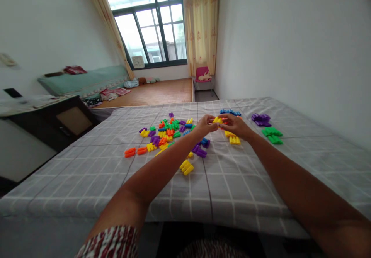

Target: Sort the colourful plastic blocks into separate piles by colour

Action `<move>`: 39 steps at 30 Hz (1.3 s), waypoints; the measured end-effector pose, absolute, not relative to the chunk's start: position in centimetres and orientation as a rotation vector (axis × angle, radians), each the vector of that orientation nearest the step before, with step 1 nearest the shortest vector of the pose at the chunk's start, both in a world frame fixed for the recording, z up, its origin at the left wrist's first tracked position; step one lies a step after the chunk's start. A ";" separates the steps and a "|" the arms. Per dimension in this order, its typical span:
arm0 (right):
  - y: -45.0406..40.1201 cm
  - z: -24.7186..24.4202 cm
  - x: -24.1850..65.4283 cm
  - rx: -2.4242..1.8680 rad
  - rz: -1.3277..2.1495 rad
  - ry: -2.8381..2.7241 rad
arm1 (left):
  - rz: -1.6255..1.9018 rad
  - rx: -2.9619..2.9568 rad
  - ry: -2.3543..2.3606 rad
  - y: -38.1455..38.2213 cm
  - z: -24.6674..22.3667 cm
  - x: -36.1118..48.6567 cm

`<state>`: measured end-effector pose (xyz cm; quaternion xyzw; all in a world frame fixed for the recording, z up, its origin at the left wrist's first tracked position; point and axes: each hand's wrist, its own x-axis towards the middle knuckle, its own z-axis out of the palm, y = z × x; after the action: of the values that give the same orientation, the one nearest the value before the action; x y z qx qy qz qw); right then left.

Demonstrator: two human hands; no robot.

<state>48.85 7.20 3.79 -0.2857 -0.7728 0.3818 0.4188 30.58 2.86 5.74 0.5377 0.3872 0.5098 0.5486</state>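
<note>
Both of my hands meet over the far middle of the bed and hold yellow plastic toy pieces (217,120) between the fingertips. My left hand (206,125) grips them from the left, and my right hand (235,124) from the right. Just below my right hand lies a joined yellow group (234,139). Behind it is a row of blue pieces (230,112), with a bit of orange showing beside my fingers. A mixed heap of loose pieces (171,126) in several colours spreads to the left, partly hidden by my left forearm.
Purple pieces (261,119) and green pieces (272,135) lie in groups at the right. Orange pieces (130,152) sit at the heap's left edge. A grey checked cloth (243,180) covers the surface. A dark cabinet (66,123) stands left; a white wall (290,49) borders the right.
</note>
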 end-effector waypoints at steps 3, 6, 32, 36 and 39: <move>7.0 4.8 48.6 -0.713 0.933 -2.026 | 1.177 1.313 0.955 1.9 5.9 29.4; 7.6 6.3 49.5 -0.818 0.749 -2.079 | 1.125 1.439 1.035 0.4 6.6 26.7; 8.7 2.2 58.4 -1.226 0.213 -2.436 | 1.518 1.988 1.655 -3.8 1.8 7.2; 8.5 3.0 57.4 -1.133 0.101 -2.472 | 1.507 1.978 1.682 -3.9 1.9 7.3; 8.0 3.1 56.1 -1.025 0.035 -2.576 | 1.464 1.955 1.685 -4.0 2.0 7.4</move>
<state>56.06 8.00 3.10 -0.3635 -0.9133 0.0124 0.1834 7.43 -4.05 1.95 0.6564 0.5657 0.4915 0.0874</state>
